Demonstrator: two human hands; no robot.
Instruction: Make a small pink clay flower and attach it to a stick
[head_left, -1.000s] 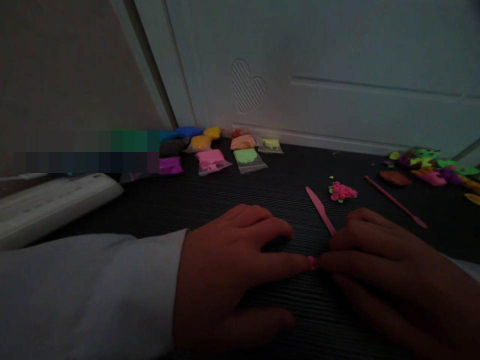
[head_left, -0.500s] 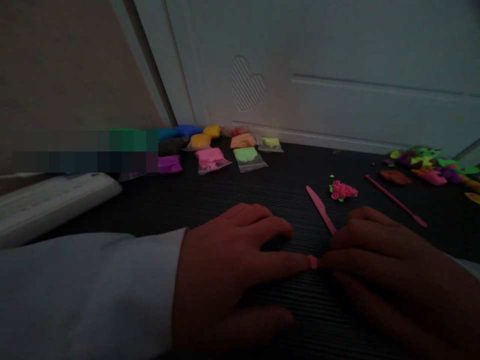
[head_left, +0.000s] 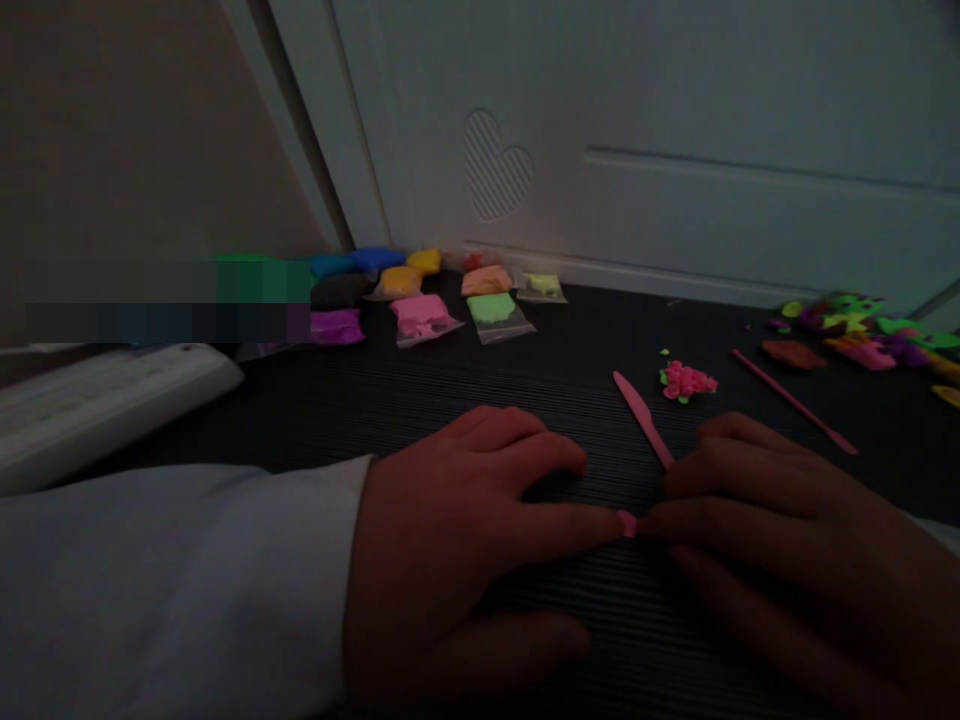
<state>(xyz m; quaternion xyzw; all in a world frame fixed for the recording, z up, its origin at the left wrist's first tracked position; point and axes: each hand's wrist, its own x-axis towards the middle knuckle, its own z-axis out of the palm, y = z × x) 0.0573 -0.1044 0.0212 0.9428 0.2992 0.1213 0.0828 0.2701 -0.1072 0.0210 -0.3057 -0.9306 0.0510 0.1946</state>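
Observation:
My left hand [head_left: 465,540] and my right hand [head_left: 780,540] rest low on a dark ribbed mat [head_left: 450,400], fingertips meeting. Between those fingertips sits a tiny bit of pink clay [head_left: 627,524], pinched from both sides. A pink plastic modelling knife [head_left: 642,418] lies just beyond my right hand, its near end hidden by my fingers. A small pink clay flower with green bits [head_left: 685,381] sits a little farther back. My left arm wears a white sleeve [head_left: 172,590].
Several small bags of coloured clay [head_left: 420,300] lie at the back left by a white door [head_left: 675,140]. A thin pink stick tool [head_left: 795,402] and bright clay figures [head_left: 855,330] are at the right. A white flat object [head_left: 97,400] lies at the left.

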